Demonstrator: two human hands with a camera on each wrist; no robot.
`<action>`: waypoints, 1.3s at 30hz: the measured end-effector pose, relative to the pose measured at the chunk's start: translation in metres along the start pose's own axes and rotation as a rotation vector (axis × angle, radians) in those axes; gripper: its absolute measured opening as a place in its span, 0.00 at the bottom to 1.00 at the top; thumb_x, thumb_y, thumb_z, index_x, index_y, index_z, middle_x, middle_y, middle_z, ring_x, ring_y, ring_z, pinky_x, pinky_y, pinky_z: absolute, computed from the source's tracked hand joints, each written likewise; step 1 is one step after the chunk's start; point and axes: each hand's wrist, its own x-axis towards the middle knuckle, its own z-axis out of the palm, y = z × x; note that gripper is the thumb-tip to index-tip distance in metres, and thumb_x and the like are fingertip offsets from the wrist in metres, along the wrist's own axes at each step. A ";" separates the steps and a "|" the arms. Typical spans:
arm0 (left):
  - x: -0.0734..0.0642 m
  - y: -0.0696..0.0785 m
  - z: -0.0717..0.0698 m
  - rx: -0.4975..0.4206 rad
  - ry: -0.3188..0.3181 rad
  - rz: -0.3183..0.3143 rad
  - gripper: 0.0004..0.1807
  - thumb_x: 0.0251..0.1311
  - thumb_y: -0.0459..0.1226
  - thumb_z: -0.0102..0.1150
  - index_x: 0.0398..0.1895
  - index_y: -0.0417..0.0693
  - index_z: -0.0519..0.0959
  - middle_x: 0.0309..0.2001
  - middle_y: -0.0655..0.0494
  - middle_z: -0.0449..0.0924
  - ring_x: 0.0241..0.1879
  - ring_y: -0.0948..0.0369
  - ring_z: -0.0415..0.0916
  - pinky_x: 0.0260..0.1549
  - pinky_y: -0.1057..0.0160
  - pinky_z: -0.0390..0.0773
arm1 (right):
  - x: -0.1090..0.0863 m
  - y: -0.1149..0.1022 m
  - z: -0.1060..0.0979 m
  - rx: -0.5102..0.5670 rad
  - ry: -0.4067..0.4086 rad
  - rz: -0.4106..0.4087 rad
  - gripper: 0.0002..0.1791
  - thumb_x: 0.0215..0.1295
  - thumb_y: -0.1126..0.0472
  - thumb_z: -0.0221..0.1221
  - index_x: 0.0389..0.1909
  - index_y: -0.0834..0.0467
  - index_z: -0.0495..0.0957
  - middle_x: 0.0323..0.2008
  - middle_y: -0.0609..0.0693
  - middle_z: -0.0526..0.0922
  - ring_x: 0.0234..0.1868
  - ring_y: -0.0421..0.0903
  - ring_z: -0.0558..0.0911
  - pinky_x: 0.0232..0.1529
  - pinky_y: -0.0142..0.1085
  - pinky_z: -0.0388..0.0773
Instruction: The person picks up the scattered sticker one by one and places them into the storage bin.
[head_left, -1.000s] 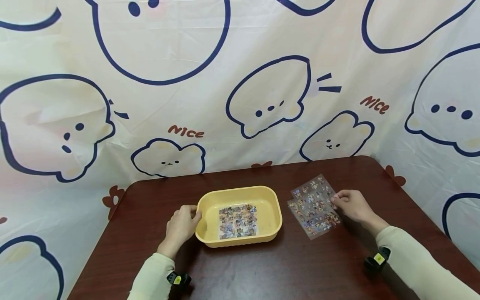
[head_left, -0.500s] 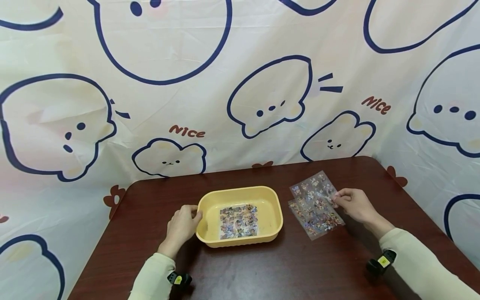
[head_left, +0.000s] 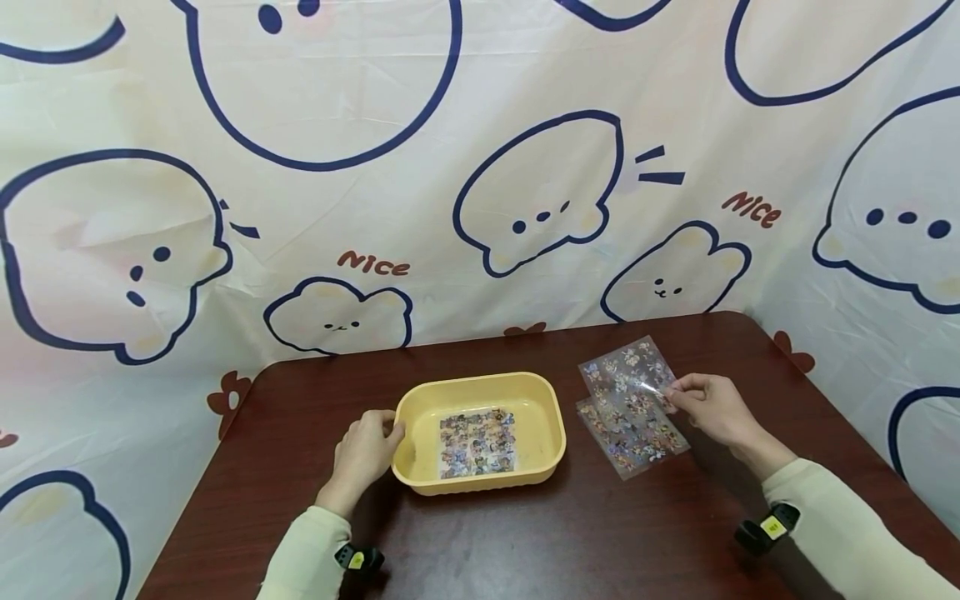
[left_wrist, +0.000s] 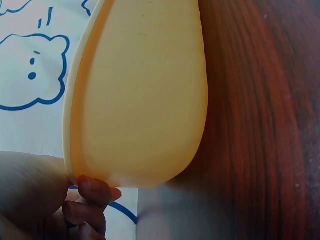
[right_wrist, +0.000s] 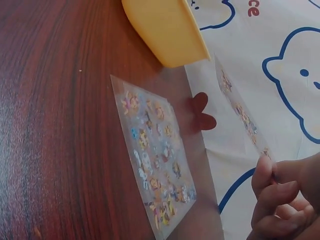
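Head view. Item: top sheet (head_left: 626,372), clear, printed with stickers, pinched by its near edge between thumb and fingers of the right hand (head_left: 708,408); far end raised off the table (head_left: 525,533), just left of that hand. Right wrist view confirms the pinch, the top sheet (right_wrist: 242,117) seen edge-on in the air.
Beneath it: second sheet (head_left: 633,433), flat on the table, touching nothing else.
Left of both: tray (head_left: 480,433) holding a third sheet (head_left: 477,442); left hand (head_left: 363,454) grips the tray's left rim, fingers curled over it.
Handling note: lift slowly, keeping the pinch at the edge so the lower sheet likely stays put; hold the tray steady.
Change: against the earlier frames, the top sheet sits higher and further from the lower one; the left hand is unchanged.
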 end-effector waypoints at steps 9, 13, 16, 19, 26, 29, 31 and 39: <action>0.000 0.000 0.000 -0.004 -0.006 0.001 0.19 0.67 0.42 0.57 0.55 0.41 0.84 0.45 0.44 0.88 0.35 0.54 0.83 0.35 0.48 0.78 | -0.004 -0.013 -0.001 0.003 0.002 0.011 0.18 0.77 0.56 0.53 0.48 0.69 0.78 0.34 0.58 0.90 0.28 0.38 0.77 0.30 0.34 0.74; 0.000 0.000 0.000 -0.004 -0.009 -0.002 0.19 0.67 0.42 0.57 0.55 0.41 0.84 0.46 0.43 0.88 0.38 0.53 0.84 0.36 0.47 0.79 | -0.004 -0.018 -0.001 0.019 -0.002 0.010 0.19 0.77 0.54 0.54 0.48 0.69 0.78 0.32 0.57 0.89 0.19 0.36 0.66 0.25 0.34 0.69; 0.000 0.000 0.000 -0.006 -0.012 -0.006 0.19 0.67 0.42 0.57 0.56 0.41 0.83 0.47 0.43 0.88 0.39 0.52 0.85 0.38 0.45 0.79 | -0.005 -0.022 0.000 0.028 -0.004 0.007 0.19 0.77 0.54 0.54 0.48 0.69 0.79 0.32 0.56 0.90 0.20 0.35 0.66 0.26 0.33 0.69; 0.001 0.000 0.000 -0.008 -0.014 -0.009 0.20 0.67 0.42 0.57 0.56 0.41 0.83 0.47 0.43 0.88 0.41 0.51 0.85 0.39 0.45 0.79 | -0.006 -0.025 0.002 0.032 -0.006 0.012 0.19 0.77 0.54 0.54 0.48 0.68 0.79 0.32 0.54 0.90 0.22 0.36 0.71 0.27 0.34 0.71; 0.001 0.001 -0.001 -0.010 -0.022 -0.017 0.20 0.68 0.42 0.57 0.57 0.42 0.83 0.46 0.45 0.88 0.40 0.52 0.85 0.40 0.45 0.79 | -0.006 -0.031 0.008 0.057 -0.007 0.018 0.20 0.76 0.53 0.54 0.48 0.69 0.79 0.30 0.50 0.89 0.26 0.37 0.77 0.27 0.35 0.74; 0.001 0.001 -0.001 -0.010 -0.023 -0.020 0.20 0.68 0.42 0.57 0.57 0.41 0.83 0.47 0.44 0.88 0.41 0.51 0.85 0.40 0.45 0.79 | -0.007 -0.032 0.010 0.073 -0.011 0.014 0.19 0.76 0.54 0.55 0.48 0.69 0.78 0.28 0.49 0.88 0.23 0.37 0.75 0.24 0.34 0.71; 0.001 0.001 -0.001 -0.010 -0.022 -0.020 0.20 0.68 0.43 0.57 0.57 0.41 0.82 0.47 0.44 0.88 0.41 0.51 0.85 0.40 0.45 0.79 | -0.007 -0.033 0.012 0.081 -0.015 0.016 0.19 0.76 0.54 0.55 0.47 0.69 0.78 0.26 0.47 0.87 0.21 0.37 0.72 0.22 0.33 0.69; 0.001 0.001 -0.001 -0.008 -0.028 -0.028 0.20 0.68 0.43 0.57 0.57 0.42 0.82 0.46 0.44 0.88 0.40 0.52 0.85 0.39 0.45 0.79 | -0.009 -0.038 0.021 0.112 -0.022 0.020 0.18 0.75 0.54 0.56 0.46 0.68 0.78 0.23 0.44 0.85 0.15 0.36 0.64 0.17 0.33 0.65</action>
